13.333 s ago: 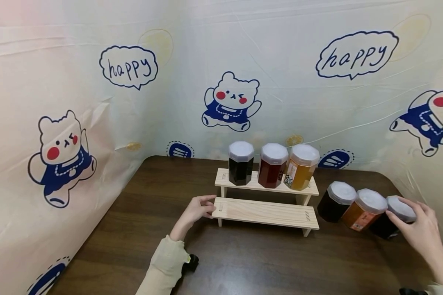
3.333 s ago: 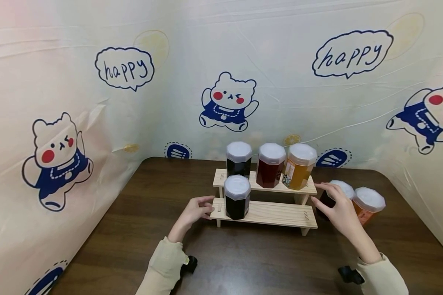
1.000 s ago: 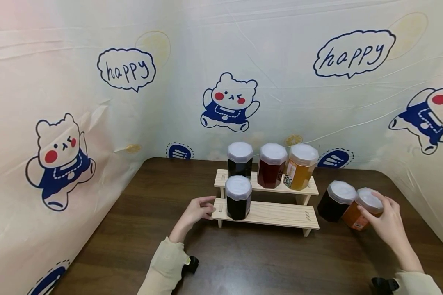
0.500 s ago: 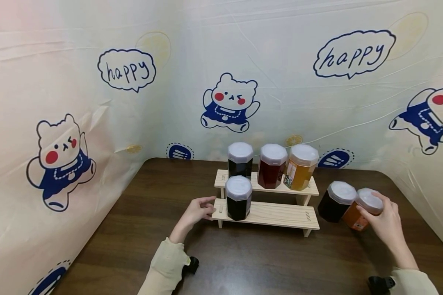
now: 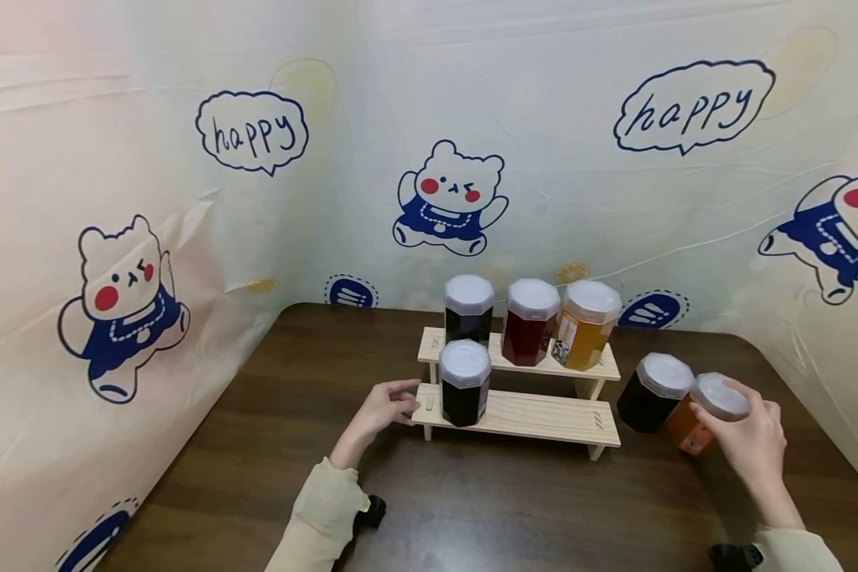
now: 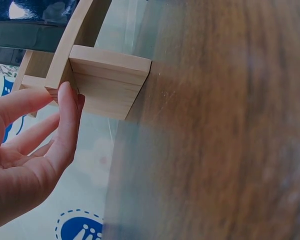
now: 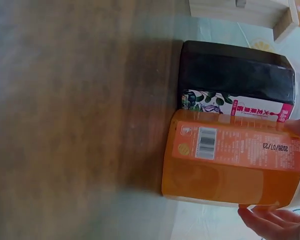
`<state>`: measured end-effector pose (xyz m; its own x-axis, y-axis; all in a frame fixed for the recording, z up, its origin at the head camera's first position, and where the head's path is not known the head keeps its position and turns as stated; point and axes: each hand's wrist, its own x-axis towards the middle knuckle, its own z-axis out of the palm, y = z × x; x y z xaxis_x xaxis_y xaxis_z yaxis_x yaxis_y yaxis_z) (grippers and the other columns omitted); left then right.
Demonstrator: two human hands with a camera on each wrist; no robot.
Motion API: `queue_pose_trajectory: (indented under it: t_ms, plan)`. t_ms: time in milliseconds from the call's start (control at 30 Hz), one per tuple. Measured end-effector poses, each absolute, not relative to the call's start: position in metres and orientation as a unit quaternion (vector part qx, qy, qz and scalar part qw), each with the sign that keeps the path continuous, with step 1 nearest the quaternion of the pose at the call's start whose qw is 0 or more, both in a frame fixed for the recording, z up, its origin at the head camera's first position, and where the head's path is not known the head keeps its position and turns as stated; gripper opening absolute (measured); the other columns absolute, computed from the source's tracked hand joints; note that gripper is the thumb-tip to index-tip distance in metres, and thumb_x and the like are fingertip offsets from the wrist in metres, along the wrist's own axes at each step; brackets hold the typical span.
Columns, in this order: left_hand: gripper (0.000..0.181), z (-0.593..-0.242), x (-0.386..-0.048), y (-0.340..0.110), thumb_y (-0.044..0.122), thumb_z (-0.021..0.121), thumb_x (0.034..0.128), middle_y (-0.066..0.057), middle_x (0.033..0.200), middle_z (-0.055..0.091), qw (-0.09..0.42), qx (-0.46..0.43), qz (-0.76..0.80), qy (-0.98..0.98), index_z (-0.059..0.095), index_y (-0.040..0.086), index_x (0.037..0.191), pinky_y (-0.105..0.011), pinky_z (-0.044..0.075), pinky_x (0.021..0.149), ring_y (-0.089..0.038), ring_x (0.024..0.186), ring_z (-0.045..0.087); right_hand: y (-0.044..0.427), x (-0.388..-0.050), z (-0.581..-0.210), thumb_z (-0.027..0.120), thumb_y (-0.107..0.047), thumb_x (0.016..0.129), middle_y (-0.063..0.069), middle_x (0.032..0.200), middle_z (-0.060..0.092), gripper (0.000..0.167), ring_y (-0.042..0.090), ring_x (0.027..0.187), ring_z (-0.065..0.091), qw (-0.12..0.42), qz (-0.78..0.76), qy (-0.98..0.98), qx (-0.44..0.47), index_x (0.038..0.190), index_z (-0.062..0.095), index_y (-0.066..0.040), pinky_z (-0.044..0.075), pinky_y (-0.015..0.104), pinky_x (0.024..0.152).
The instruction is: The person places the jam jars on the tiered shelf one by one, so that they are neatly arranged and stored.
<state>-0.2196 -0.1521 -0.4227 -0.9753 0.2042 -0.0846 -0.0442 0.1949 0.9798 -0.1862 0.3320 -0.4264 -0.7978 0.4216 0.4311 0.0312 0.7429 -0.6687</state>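
Note:
My left hand (image 5: 384,409) pinches the left end of the lower shelf of a two-tier wooden stand (image 5: 543,416); in the left wrist view, thumb and finger meet at its corner. At the right, my right hand (image 5: 752,435) grips an orange jar (image 7: 225,165) near its white lid, fingers and thumb on opposite sides. Beside it, very close, stands a dark jar (image 5: 649,397) with a floral label. One dark jar (image 5: 464,389) occupies the lower tier's left part. Along the upper tier stand a dark jar (image 5: 469,306), a red jar (image 5: 527,334) and an amber jar (image 5: 583,334).
The brown wooden table (image 5: 515,508) runs under everything. Behind and at both sides hangs a pale curtain (image 5: 558,119) printed with bears and "happy" bubbles. A black strap device (image 5: 370,512) sits at the left wrist.
A dark jar has gone from the far right to the lower tier. My right hand came back to the orange jar, which has just shifted slightly nearer. My left hand stays at the stand.

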Motion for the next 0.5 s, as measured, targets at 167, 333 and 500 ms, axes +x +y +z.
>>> queue_pose_trajectory:
  t_ms: [167,333,500]
  plan:
    - [0.040,-0.423,-0.220,-0.151,-0.009,0.053,0.0803,-0.018,0.083,0.060,0.099,0.052,0.633,0.766,0.046,-0.013,0.120,-0.035,0.055,0.060,-0.015,0.065,0.057,0.326,-0.176,-0.423,0.075,-0.017,0.066,0.029,0.101,0.044,0.054,0.044,0.092,0.042,0.300,0.320,-0.887,-0.141,0.113,0.055,-0.002,0.032,0.059,0.063]
    - [0.039,-0.422,-0.219,-0.151,-0.008,0.051,0.0807,-0.019,0.082,0.059,0.094,0.055,0.626,0.772,0.047,-0.013,0.119,-0.035,0.055,0.060,-0.016,0.063,0.057,0.367,-0.195,-0.473,0.079,-0.031,0.060,0.023,0.102,0.046,0.062,0.040,0.091,0.045,0.342,0.294,-0.883,-0.127,0.117,0.057,-0.019,0.032,0.057,0.059]
    - [0.040,-0.437,-0.229,-0.154,-0.008,0.052,0.0804,-0.016,0.081,0.059,0.096,0.050,0.633,0.767,0.048,-0.011,0.120,-0.034,0.055,0.058,-0.016,0.062,0.057,0.384,-0.205,-0.494,0.084,-0.033,0.050,0.018,0.100,0.047,0.070,0.037,0.087,0.046,0.379,0.285,-0.875,-0.098,0.116,0.058,-0.028,0.033,0.052,0.054]
